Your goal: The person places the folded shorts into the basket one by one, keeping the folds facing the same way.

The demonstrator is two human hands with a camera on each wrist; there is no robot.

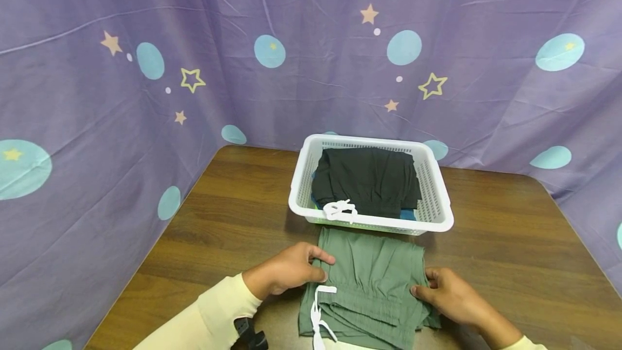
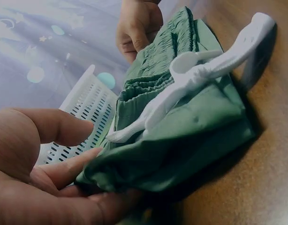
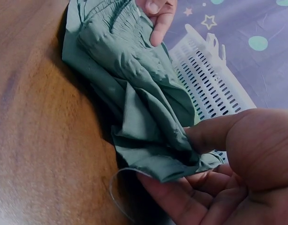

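Folded green drawstring pants (image 1: 371, 263) lie on the table in front of the basket, the gathered waistband toward the near side. A white drawstring (image 2: 186, 84) trails from the waistband on the left. At the left edge, my left hand (image 1: 291, 268) touches the cloth. In the left wrist view its fingers lie against and under the fold, while the thumb stands apart from it. My right hand (image 1: 454, 295) pinches the right edge, thumb above and fingers below, as the right wrist view shows. Some fingertips are hidden beneath the cloth.
Just beyond the pants stands a white perforated basket (image 1: 442, 199). It holds a folded black garment (image 1: 371, 180) with a white cord (image 1: 339, 209) over the near rim, and blue cloth beneath. A purple curtain (image 1: 311, 96) closes off the wooden table (image 1: 233, 193) behind and at the sides.
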